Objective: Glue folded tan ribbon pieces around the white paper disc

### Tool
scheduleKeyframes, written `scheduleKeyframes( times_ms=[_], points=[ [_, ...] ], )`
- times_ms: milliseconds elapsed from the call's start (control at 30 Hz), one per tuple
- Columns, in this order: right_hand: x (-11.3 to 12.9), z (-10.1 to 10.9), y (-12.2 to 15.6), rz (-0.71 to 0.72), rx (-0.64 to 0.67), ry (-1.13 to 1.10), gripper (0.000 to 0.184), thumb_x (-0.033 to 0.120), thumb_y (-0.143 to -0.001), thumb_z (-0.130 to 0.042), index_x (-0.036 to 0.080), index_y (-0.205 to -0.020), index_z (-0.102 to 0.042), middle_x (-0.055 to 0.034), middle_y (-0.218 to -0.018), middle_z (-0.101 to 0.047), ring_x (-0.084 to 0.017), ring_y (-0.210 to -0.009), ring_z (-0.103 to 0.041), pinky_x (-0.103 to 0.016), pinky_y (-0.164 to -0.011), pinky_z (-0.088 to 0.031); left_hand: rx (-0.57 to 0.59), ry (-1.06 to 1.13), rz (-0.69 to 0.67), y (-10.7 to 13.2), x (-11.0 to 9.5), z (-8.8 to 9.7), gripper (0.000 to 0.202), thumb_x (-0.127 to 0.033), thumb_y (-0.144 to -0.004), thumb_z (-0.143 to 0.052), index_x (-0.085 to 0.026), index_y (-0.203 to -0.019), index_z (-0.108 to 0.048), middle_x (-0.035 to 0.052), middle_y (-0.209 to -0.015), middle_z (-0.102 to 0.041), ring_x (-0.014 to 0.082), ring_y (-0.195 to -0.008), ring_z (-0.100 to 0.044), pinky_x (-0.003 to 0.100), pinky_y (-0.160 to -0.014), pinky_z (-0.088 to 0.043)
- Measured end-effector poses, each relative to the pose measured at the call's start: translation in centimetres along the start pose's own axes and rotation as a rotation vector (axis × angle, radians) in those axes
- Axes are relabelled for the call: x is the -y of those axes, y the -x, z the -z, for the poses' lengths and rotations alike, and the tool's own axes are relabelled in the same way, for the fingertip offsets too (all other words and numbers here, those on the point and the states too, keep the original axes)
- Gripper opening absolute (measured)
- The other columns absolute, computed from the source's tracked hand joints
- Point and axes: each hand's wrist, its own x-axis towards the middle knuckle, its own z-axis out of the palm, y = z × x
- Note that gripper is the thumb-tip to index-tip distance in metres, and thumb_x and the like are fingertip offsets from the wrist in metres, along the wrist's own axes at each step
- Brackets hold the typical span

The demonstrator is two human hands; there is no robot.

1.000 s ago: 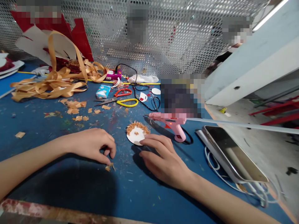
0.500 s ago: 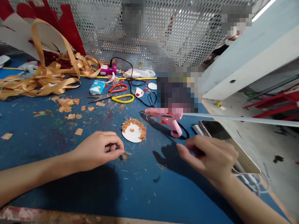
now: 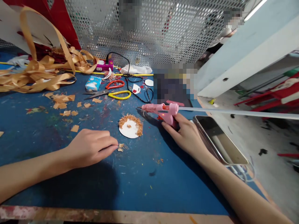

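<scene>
My left hand [image 3: 90,147] rests on the blue table [image 3: 70,183], fingers pressed together, their tips pinching a small frayed tan ribbon scrap [image 3: 121,147]. My right hand [image 3: 187,135] is wrapped round the handle of the pink glue gun [image 3: 158,109], which stands with a red light on and a long clear glue stick running out to the right. Between the hands lies a white paper disc [image 3: 130,127] edged with fringed tan ribbon.
Yellow and red scissors [image 3: 112,92], tan ribbon loops [image 3: 39,74], ribbon scraps [image 3: 62,101], a small blue box [image 3: 92,83] and black cables lie farther back. A phone [image 3: 219,140] sits at the right edge. Perforated metal screen behind.
My right hand left the paper disc, swung right and took hold of the glue gun's handle. My left hand slid the ribbon scrap slightly towards the disc.
</scene>
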Motion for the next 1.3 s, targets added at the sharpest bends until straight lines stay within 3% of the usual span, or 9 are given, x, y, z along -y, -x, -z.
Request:
scheduleKeyframes(
  times_ms=[167, 300, 433, 533, 700, 833, 1033, 1300],
  points=[
    [0.9, 0.9, 0.4, -0.033, -0.102, -0.07, 0.016, 0.035, -0.087, -0.049, 0.022, -0.078, -0.05, -0.0019, -0.067, -0.058, -0.016, -0.055, -0.053, -0.029, -0.05, -0.043, -0.06, -0.201, -0.193, 2.1, -0.6, 0.3, 0.022, -0.026, -0.097, -0.045, -0.023, -0.094, -0.066, -0.005, -0.055, -0.06, 0.0106, -0.045, -0.054, 0.028, -0.044, -0.035],
    [2.3, 1.4, 2.0, -0.11, -0.157, -0.061, 0.035, 0.047, -0.079, -0.066, 0.023, -0.06, -0.048, 0.0015, -0.049, -0.051, -0.014, -0.041, -0.049, -0.028, -0.04, -0.039, -0.028, -0.176, -0.267, 2.5, -0.7, 0.1, 0.02, -0.02, -0.093, -0.052, -0.017, -0.11, -0.062, -0.006, -0.057, -0.06, 0.0118, -0.044, -0.054, 0.03, -0.041, -0.036],
    [3.6, 0.9, 3.2, 0.126, -0.173, -0.023, 0.028, 0.048, -0.084, -0.062, 0.022, -0.076, -0.054, -0.001, -0.062, -0.062, -0.018, -0.049, -0.06, -0.029, -0.044, -0.045, 0.023, -0.165, -0.266, 2.6, -0.7, -0.1, 0.029, -0.018, -0.092, -0.052, -0.014, -0.12, -0.059, -0.0063, -0.055, -0.057, 0.0136, -0.043, -0.053, 0.032, -0.04, -0.036],
    [4.2, 0.3, 3.4, 0.257, -0.085, 0.004, 0.021, 0.041, -0.091, -0.055, 0.023, -0.08, -0.051, -0.0003, -0.064, -0.062, -0.017, -0.052, -0.062, -0.027, -0.047, -0.047, 0.059, -0.163, -0.262, 2.5, -0.7, -0.2, 0.035, -0.016, -0.091, -0.053, -0.012, -0.125, -0.056, -0.0061, -0.055, -0.056, 0.0142, -0.043, -0.052, 0.033, -0.039, -0.036],
    [4.2, 0.2, 3.4, 0.306, -0.006, 0.02, 0.021, 0.041, -0.093, -0.05, 0.023, -0.082, -0.049, 0.0009, -0.062, -0.059, -0.015, -0.048, -0.06, -0.026, -0.043, -0.045, 0.086, -0.125, -0.157, 1.9, -1.0, -0.3, 0.035, -0.03, -0.096, -0.044, -0.015, -0.124, -0.058, -0.0032, -0.056, -0.059, 0.0151, -0.043, -0.053, 0.033, -0.041, -0.036],
    [4.4, 0.6, 3.4, 0.325, 0.058, -0.022, 0.012, 0.031, -0.091, -0.053, 0.024, -0.084, -0.048, 0.0023, -0.061, -0.058, -0.013, -0.046, -0.058, -0.024, -0.043, -0.043, 0.105, -0.101, -0.164, 1.8, -1.1, -0.3, 0.035, -0.03, -0.095, -0.046, -0.013, -0.123, -0.059, -0.0023, -0.06, -0.063, 0.0157, -0.044, -0.054, 0.034, -0.041, -0.034],
    [4.9, 0.4, 3.2, 0.375, -0.006, 0.054, 0.012, 0.02, -0.091, -0.053, 0.022, -0.081, -0.048, 0.0026, -0.058, -0.057, -0.01, -0.043, -0.055, -0.023, -0.04, -0.039, 0.165, -0.137, -0.153, 1.8, -1.2, -0.2, 0.033, -0.027, -0.096, -0.046, -0.014, -0.125, -0.056, -0.0048, -0.063, -0.062, 0.0151, -0.046, -0.057, 0.032, -0.043, -0.037],
    [5.1, 0.5, 3.0, 0.41, -0.029, 0.056, 0.013, 0.02, -0.091, -0.052, 0.021, -0.079, -0.049, 0.0036, -0.056, -0.055, -0.009, -0.042, -0.052, -0.023, -0.042, -0.039, 0.175, -0.149, -0.181, 1.8, -1.0, -0.3, 0.034, -0.026, -0.097, -0.045, -0.013, -0.126, -0.055, -0.0045, -0.066, -0.062, 0.0161, -0.046, -0.057, 0.034, -0.041, -0.038]
  ],
)
